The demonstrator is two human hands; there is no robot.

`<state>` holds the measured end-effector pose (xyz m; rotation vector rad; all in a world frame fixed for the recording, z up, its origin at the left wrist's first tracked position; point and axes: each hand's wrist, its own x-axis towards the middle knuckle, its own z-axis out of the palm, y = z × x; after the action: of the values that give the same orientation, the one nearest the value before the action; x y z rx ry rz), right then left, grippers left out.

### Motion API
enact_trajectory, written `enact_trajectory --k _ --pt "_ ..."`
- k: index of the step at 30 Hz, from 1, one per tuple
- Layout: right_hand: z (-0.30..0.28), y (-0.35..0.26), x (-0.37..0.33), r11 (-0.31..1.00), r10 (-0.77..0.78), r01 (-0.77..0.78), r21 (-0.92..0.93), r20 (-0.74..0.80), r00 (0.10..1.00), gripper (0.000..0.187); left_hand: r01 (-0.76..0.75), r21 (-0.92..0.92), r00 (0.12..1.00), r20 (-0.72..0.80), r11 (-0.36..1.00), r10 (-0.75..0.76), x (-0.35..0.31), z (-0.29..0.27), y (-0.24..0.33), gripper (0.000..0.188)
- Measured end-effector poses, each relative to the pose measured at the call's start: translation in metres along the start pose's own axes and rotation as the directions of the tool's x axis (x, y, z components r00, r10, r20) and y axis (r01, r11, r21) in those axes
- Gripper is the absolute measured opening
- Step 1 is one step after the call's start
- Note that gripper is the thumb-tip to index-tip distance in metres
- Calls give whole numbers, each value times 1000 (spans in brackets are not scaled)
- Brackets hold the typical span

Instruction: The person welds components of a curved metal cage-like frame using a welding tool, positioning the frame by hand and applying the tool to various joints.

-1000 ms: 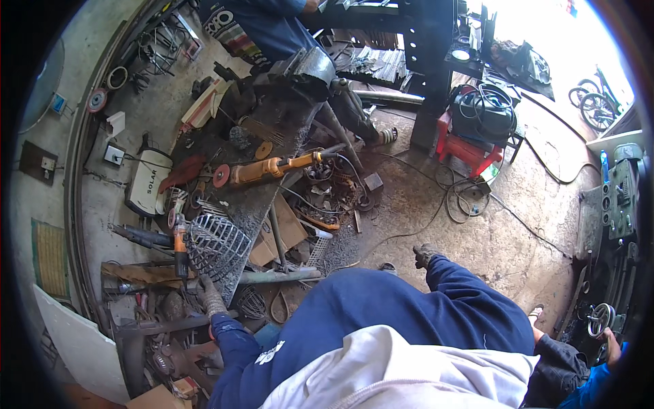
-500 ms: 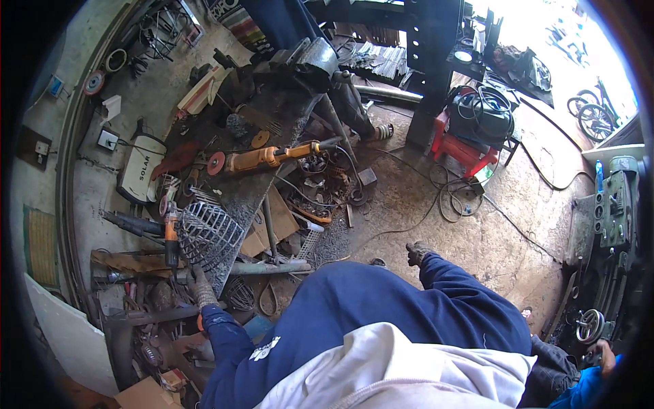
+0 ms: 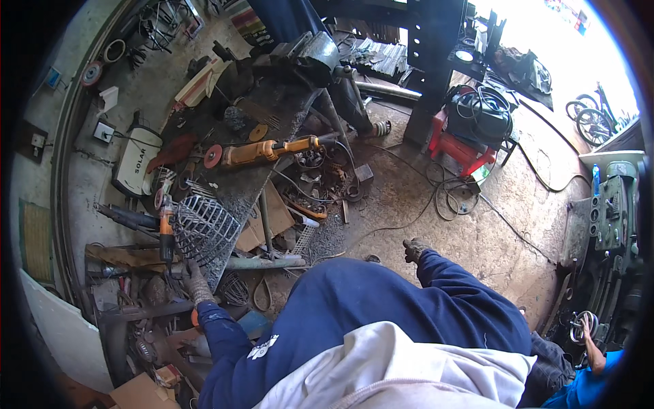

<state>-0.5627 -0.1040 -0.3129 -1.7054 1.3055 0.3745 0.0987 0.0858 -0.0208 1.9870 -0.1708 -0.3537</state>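
Observation:
My gloved left hand (image 3: 195, 278) is at the near end of the workbench, beside a metal grate basket (image 3: 203, 225). An orange and black angle grinder (image 3: 166, 235) lies just past it, against the basket. The fingers of this hand are too dark and small to make out. Out over the floor hangs my gloved right hand (image 3: 413, 250), its fingers somewhat bent and apart, with nothing seen in them. Farther up the bench (image 3: 235, 198) rests a larger yellow grinder (image 3: 269, 151) with a reddish disc.
A bench vise (image 3: 317, 54) stands at the bench's far end. Cables (image 3: 446, 198) coil on the floor by a dark machine (image 3: 480, 112) on a red stand (image 3: 460, 146). At right, a co-worker's hand (image 3: 587, 332) is on the handwheel (image 3: 581, 326) of a green-grey machine (image 3: 616, 204). Scrap crowds under the bench.
The co-worker's hand has moved up onto the handwheel. The view has shifted slightly; my left hand is a little farther forward, and my right hand has hardly moved.

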Motion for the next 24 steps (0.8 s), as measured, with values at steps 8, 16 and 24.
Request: enact_trajectory --k 8,16,24 --pt "39 55 55 983 33 -31 179 -13 999 34 -21 -71 999 24 997 23 8 11 -2 57" --pt "12 18 17 995 -69 66 -76 -37 997 36 -4 -60 1000 13 998 5 10 4 -6 54" --pt "16 34 23 951 80 -59 304 -56 995 34 24 -44 1000 -1 999 -24 -6 25 12 57"
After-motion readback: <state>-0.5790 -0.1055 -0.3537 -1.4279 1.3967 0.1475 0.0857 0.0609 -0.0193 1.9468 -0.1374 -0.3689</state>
